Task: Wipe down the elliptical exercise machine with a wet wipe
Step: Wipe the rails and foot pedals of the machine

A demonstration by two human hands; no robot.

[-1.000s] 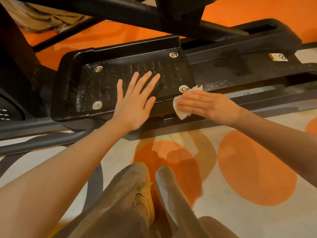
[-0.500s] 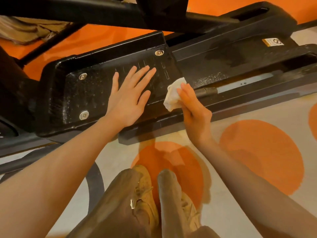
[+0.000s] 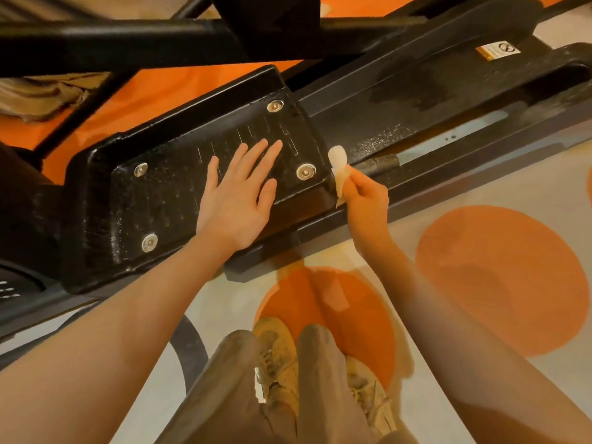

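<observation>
The only sign in view is a small label (image 3: 497, 50) stuck on the black frame of the elliptical machine (image 3: 416, 91), far to the right. It has a white field with a yellow-orange strip along its left end, and on the white part a round black symbol, seemingly a circle with a stroke through it. Any print beside that symbol is too small and blurred to read. No brand, number or word can be made out elsewhere.
</observation>
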